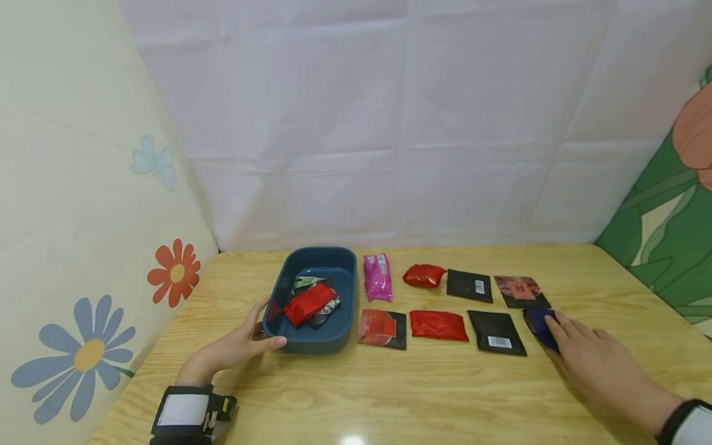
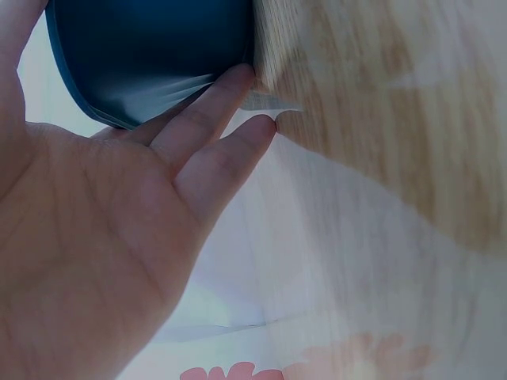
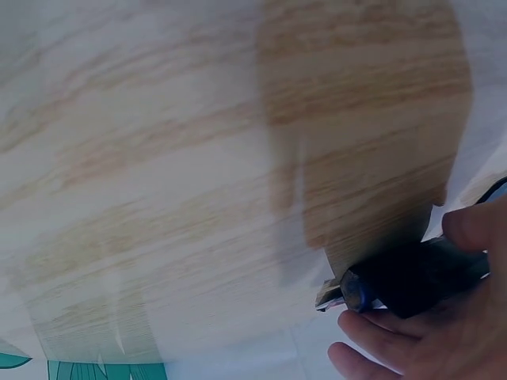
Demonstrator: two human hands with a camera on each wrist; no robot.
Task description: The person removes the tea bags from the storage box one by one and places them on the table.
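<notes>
My left hand [image 1: 239,343] rests against the near left corner of a dark blue plastic bin [image 1: 347,334], the thumb along its front and the fingers on its left side. In the left wrist view those fingers [image 2: 226,162] lie nearly straight against the bin wall. Inside the bin lie a red foil packet [image 1: 307,303] and, partly under it, dark and green printed packets. At the right, my right hand [image 1: 597,358] pinches a dark purple packet [image 1: 538,326] between thumb and fingers; in the right wrist view the packet [image 3: 412,273] looks almost black.
Between bin and right hand lie a pink packet [image 1: 378,278], red packets [image 1: 424,275], black sachets with barcode labels [image 1: 497,332], and red-and-black printed sachets [image 1: 382,328]. A white cloth wall [image 1: 389,154] stands behind the wooden table [image 1: 389,395], with printed panels at both sides.
</notes>
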